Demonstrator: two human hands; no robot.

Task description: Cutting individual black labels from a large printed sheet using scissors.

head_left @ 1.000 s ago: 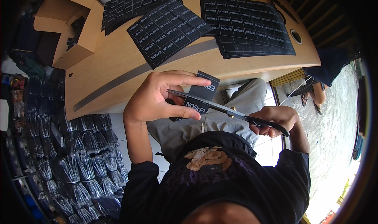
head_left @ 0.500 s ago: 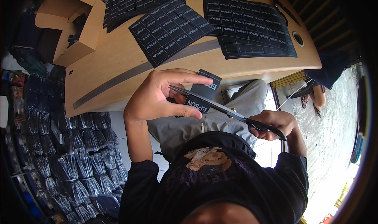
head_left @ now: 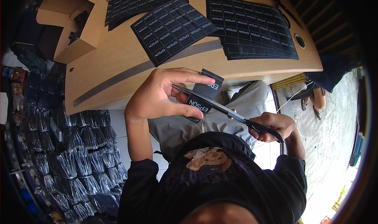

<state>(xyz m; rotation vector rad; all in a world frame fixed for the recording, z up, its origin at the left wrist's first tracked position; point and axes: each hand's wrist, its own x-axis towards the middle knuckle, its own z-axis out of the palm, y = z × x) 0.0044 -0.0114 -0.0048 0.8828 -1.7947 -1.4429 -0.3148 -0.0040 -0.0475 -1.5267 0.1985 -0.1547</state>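
A strip of black label sheet with pale printing is in my left hand, its upper part under the fingertips and its lower part near the thumb. My right hand is wrapped round the dark handles of a pair of scissors. The blades lie across the middle of the strip, their tips reaching in between my left thumb and fingers. Whether the strip is cut through there cannot be made out. All of this is held above my lap, in front of the table edge.
Black printed sheets lie on the wooden table, with another stack to the right. An open cardboard box stands at the table's left. Bundles of clear plastic packets fill the left side. Another person's legs show at right.
The strip's lower part has tilted slightly, showing more of its bottom end below my left thumb. Both hands keep nearly the same place, and the scissors still lie across the strip.
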